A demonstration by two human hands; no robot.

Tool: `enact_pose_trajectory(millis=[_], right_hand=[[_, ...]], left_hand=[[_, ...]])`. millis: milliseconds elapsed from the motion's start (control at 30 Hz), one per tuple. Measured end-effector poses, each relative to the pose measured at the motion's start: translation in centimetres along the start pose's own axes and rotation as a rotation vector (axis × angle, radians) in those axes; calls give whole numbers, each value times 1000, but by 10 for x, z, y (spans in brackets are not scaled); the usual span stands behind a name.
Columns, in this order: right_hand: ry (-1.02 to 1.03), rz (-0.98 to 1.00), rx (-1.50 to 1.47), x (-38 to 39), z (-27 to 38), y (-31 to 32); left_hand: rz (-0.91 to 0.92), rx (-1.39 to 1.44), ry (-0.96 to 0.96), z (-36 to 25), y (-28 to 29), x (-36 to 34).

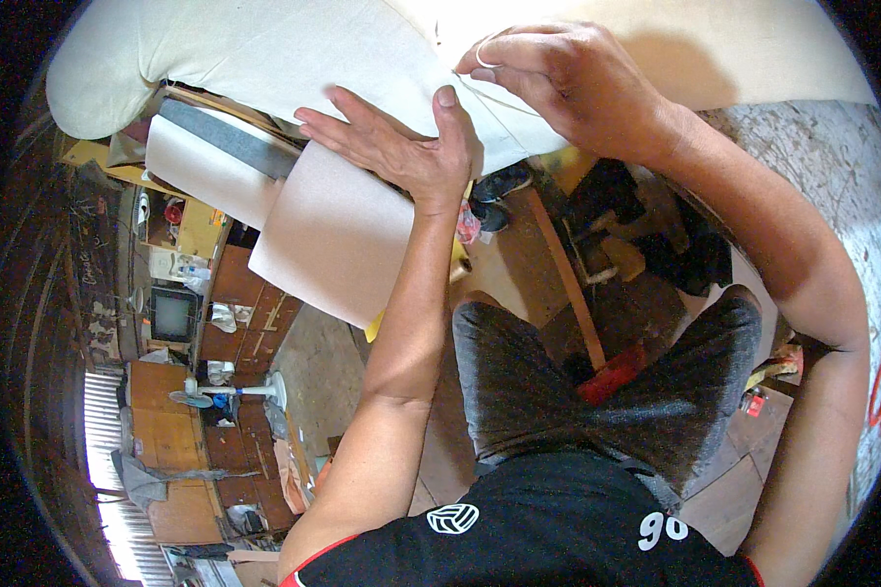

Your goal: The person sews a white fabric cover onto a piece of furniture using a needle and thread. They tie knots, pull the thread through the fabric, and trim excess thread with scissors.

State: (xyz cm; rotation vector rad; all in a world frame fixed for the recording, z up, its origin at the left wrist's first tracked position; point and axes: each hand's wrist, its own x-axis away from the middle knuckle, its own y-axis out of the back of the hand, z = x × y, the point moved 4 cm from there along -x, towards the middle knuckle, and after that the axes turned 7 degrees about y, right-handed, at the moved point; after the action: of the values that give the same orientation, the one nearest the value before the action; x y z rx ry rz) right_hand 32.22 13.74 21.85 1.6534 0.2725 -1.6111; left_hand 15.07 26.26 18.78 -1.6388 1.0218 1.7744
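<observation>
Across the top spreads cream fabric (pixel 294 59), drawn over a padded, rounded form, with a seam or fold running down to its lower corner. My left hand (pixel 411 157) lies at the fabric's lower edge, thumb up and fingers stretched apart, holding nothing. Over the seam, my right hand (pixel 568 83) is closed in a pinch, its fingertips at the cloth. A thin white thread (pixel 494 37) curves round its fingers; the exact grip at the tips is washed out by glare.
Left of my forearm are a pale padded panel (pixel 328 220) and a grey-and-white one (pixel 215 161). Between my knees and the fabric lie a wooden strip (pixel 568 279) and dark scraps (pixel 656 220). A white fan (pixel 274 391) and a small television (pixel 174 314) stand farther left.
</observation>
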Motion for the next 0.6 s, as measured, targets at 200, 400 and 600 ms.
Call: enact_pose_trajectory(millis=[200, 400, 600], right_hand=[[-51, 283, 186, -13, 1, 1], [16, 379, 308, -25, -1, 1], [29, 459, 226, -36, -7, 0]], left_hand=[[14, 13, 7, -3, 2, -1], [10, -5, 8, -3, 1, 0], [1, -25, 8, -4, 0, -2]])
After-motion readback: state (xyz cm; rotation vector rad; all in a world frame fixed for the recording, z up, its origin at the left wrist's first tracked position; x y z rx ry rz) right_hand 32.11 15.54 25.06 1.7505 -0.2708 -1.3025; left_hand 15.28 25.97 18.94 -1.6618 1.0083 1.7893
